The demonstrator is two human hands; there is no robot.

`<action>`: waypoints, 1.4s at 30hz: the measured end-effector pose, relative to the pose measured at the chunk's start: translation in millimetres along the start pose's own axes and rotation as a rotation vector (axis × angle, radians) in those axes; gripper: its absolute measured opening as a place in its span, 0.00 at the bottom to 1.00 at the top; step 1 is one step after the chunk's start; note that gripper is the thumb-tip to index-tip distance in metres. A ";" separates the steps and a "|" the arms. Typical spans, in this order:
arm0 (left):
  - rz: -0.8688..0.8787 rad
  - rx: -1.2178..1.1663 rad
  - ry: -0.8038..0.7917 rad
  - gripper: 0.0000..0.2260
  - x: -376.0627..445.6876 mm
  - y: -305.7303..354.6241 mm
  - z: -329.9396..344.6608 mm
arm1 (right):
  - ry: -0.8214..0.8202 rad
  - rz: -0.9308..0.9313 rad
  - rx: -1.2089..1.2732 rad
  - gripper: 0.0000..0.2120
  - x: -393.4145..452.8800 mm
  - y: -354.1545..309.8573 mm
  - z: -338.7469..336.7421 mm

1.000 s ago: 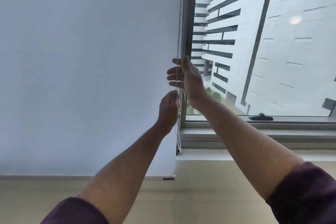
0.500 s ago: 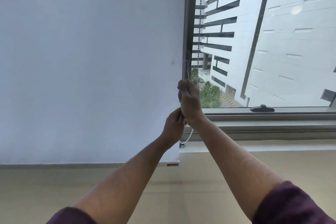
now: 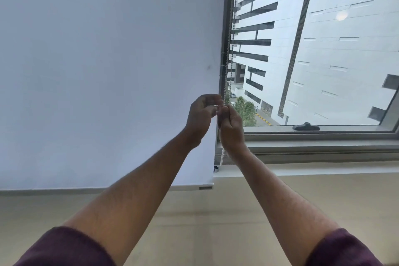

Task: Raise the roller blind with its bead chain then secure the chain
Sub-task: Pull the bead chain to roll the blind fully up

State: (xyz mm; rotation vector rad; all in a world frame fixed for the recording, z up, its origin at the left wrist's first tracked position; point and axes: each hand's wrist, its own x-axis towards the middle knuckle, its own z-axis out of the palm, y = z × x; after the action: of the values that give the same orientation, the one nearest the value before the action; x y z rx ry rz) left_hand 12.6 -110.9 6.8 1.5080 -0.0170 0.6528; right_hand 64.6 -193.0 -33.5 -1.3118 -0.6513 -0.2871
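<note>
The white roller blind covers the left window down to its bottom bar, just below the sill. Its bead chain hangs as two strands along the blind's right edge, in front of the dark window frame. My right hand is closed in a fist around the chain at sill height; a stretch of chain shows below it. My left hand is just left of it and slightly higher, fingers loosely curled and apart, fingertips near the chain. Whether it touches the chain is hidden by motion blur.
The uncovered right window pane looks onto white buildings and trees. A black window handle lies on the lower frame. The white sill runs below, above a beige wall. A small chain fitting sits at the sill's left end.
My right hand has pulled the chain down from above to sill height. My left hand has let go below it and risen beside it with its fingers apart.
</note>
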 end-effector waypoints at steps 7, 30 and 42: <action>-0.049 -0.065 -0.112 0.22 2.8 32.3 20.7 | 0.001 0.089 -0.016 0.19 -29.2 17.4 -17.0; -0.025 0.150 0.255 0.25 -87.0 21.1 94.1 | -0.466 0.276 0.037 0.11 -61.4 -30.4 -121.0; 0.002 0.213 0.171 0.27 -103.3 30.5 95.8 | -0.362 0.248 0.230 0.15 -9.9 -137.3 -79.3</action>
State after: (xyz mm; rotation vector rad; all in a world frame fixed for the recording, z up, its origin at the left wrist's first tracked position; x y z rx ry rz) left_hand -49.1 -241.0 2.3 1.6508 0.1866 0.8027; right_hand 4.0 -305.1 61.4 -1.2159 -0.7898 0.2278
